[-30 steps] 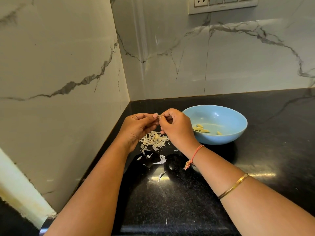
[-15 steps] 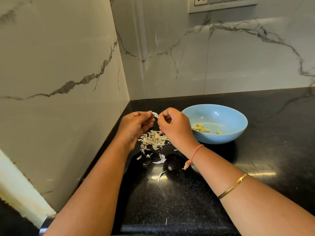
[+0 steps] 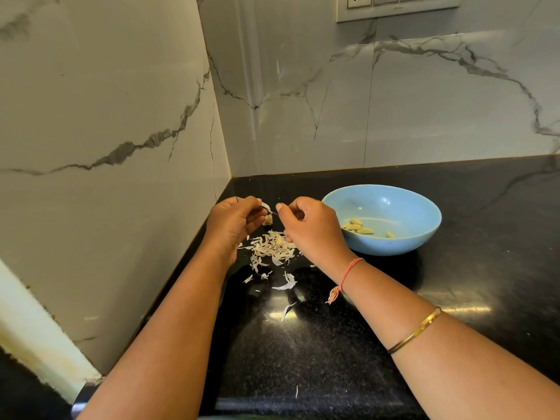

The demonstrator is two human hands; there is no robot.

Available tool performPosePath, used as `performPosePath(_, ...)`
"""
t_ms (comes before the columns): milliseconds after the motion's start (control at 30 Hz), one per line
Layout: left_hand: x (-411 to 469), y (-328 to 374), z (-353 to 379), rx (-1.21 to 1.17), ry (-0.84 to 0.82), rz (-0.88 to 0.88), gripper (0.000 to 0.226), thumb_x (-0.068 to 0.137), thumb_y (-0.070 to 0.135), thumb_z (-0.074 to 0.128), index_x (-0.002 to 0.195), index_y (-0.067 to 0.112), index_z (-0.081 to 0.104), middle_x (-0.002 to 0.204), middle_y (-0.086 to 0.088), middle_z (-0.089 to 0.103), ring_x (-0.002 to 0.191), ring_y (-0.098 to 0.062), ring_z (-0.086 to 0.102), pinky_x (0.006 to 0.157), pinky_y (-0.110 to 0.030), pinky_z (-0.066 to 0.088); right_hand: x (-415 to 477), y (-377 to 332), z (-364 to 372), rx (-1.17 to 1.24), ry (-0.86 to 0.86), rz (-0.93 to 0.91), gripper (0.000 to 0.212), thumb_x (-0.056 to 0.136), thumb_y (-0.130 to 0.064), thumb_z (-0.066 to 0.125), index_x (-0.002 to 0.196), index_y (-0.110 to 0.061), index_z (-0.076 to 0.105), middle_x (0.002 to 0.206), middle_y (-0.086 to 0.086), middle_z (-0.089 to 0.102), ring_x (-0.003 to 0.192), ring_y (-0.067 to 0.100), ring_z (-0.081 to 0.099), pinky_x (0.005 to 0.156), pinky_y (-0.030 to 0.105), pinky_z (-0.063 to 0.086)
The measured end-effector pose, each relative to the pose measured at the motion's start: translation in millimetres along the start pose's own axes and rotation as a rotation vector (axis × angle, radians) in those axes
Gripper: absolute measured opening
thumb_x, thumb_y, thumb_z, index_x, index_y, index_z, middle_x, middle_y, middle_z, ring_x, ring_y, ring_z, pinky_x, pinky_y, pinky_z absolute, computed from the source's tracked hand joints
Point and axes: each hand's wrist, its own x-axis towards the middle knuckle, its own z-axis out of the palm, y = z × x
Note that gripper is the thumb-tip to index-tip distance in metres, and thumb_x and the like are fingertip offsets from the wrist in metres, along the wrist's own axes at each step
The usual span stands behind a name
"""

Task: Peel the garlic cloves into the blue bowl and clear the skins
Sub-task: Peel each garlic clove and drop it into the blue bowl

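Observation:
My left hand (image 3: 233,224) pinches a small garlic piece (image 3: 268,216) with a brown root end and a strip of white skin, held above the black counter. A little to its right, my right hand (image 3: 312,230) has its fingers curled and its thumb and forefinger pinch the thin end of that skin strip. Below both hands lies a pile of garlic skins (image 3: 272,249), with loose flakes trailing toward me. The blue bowl (image 3: 406,247) stands just right of my right hand and holds several peeled cloves (image 3: 357,227).
The black counter (image 3: 333,344) meets marble-look walls on the left and at the back, forming a corner behind my hands. A switch plate (image 3: 397,7) is high on the back wall. Stray skin flakes (image 3: 288,310) lie nearer the front edge.
My hands, pressed together on the garlic a second ago, have drawn apart; a strip of skin now stretches between them and the root end shows in my left hand.

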Motion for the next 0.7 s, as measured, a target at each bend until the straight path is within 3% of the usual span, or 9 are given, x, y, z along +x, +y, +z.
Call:
performPosePath(133,1.8,-3.6,1.6,0.166,-0.022,0.064,0.015,0.087,0.01,0.063,0.073,0.008,0.06,0.077,-0.009,0.068,0.076,-0.017,0.066,0.078,-0.029,0.057,-0.7,0.0,1.0,-0.029,-0.002,-0.047,0.018,0.088,-0.028,0.062,0.083,-0.01,0.062,0.076,0.006,0.065,0.071,0.018,0.062,0.064,0.027,0.05)
performPosePath(267,0.3,-4.6,3.1,0.299,-0.083,0.154,0.018,0.087,0.01,0.063,0.069,0.011,0.06,0.07,-0.003,0.066,0.069,-0.011,0.064,0.076,-0.028,0.057,0.3,1.2,0.8,-0.052,-0.02,-0.071,0.015,0.086,-0.024,0.066,0.091,-0.01,0.064,0.081,0.0,0.065,0.075,0.013,0.061,0.072,0.028,0.053)
performPosePath(400,-1.8,-4.7,3.9,0.381,-0.156,0.224,0.014,0.091,0.017,0.06,0.077,0.013,0.061,0.082,-0.007,0.068,0.081,-0.017,0.067,0.074,-0.026,0.056,2.5,2.9,-0.6,-0.073,0.018,-0.066,0.006,0.088,-0.013,0.062,0.09,-0.009,0.066,0.083,0.004,0.067,0.076,0.017,0.063,0.074,0.034,0.055)
performPosePath(700,-2.0,-2.8,3.2,0.231,-0.301,0.121,0.024,0.097,0.018,0.048,0.075,0.019,0.056,0.085,-0.003,0.066,0.086,-0.019,0.065,0.074,-0.029,0.052,5.2,0.4,-2.2,-0.019,-0.024,-0.038,0.013,0.091,-0.003,0.051,0.088,-0.01,0.061,0.083,0.003,0.061,0.083,0.023,0.063,0.077,0.04,0.056)
